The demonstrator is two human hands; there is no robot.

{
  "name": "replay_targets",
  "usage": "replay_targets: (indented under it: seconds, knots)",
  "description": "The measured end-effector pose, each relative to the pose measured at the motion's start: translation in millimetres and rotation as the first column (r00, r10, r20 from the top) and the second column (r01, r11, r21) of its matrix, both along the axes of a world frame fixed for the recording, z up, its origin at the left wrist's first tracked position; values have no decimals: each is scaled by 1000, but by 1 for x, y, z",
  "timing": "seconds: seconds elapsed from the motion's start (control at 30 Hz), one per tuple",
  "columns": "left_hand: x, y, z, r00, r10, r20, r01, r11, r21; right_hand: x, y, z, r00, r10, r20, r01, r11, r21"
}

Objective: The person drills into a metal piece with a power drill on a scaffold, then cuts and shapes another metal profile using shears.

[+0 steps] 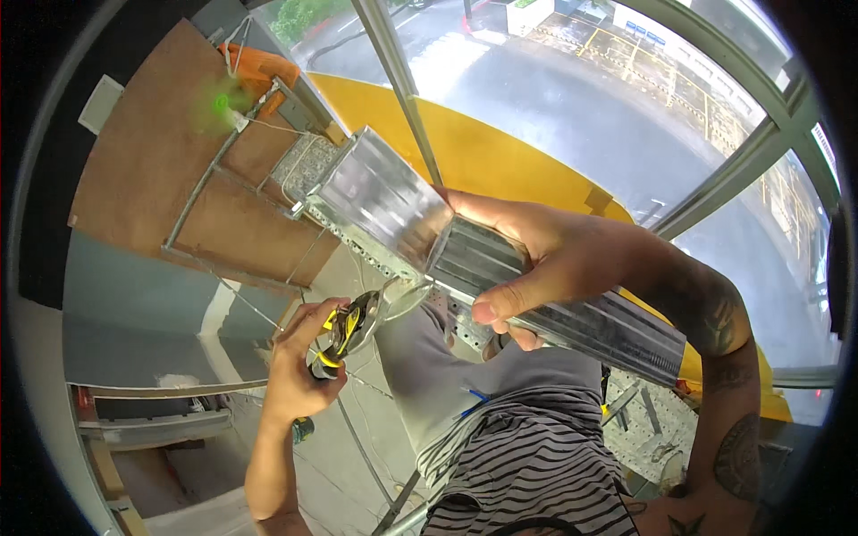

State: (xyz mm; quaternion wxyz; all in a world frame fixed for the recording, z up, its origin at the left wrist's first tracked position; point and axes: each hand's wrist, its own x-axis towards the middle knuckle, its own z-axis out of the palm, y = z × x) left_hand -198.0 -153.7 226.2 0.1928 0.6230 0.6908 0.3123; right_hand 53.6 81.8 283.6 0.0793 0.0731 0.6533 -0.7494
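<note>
My left hand (299, 357) is closed around the yellow-and-black handles of a pair of tin snips (356, 323). The jaws of the snips are at the lower edge of a galvanized metal channel (380, 192), close to its middle; whether they bite into the metal I cannot tell. My right hand (545, 255) grips the channel from above, thumb on the near side and fingers wrapped beneath. The channel runs slantwise from upper left to lower right. Its upper-left part is smooth and shiny, while the ribbed part (608, 335) under my right hand is darker, with a seam or bend between them.
Below lies a perforated metal platform (657, 424) with scraps on it. A metal tube frame (201, 196) stands at the left before a brown board (143, 134). Orange cloth (259, 67) hangs at the upper left. Large windows (572, 116) and a yellow panel (492, 156) border the right.
</note>
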Motion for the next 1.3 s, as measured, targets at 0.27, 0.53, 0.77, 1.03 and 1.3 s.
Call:
replay_targets:
  seconds: [0.27,0.53,0.77,1.03,1.3]
  knots:
    - [1,-11,-7,982,-36,188,57,993,-106,9,-6,-11,984,-126,-122,145,977,155]
    - [21,-9,-15,885,145,442,1,949,-314,6,-8,-39,938,-246,-243,329,852,408]
    - [22,-8,-20,940,127,316,-32,956,-290,0,-4,-54,924,-194,-329,326,849,415]
    - [30,-12,-61,883,42,467,27,990,-138,-5,-23,-61,911,-312,-269,336,940,48]
    - [40,-9,-58,918,131,373,-75,984,-162,-8,-20,-55,919,-342,-196,357,933,47]
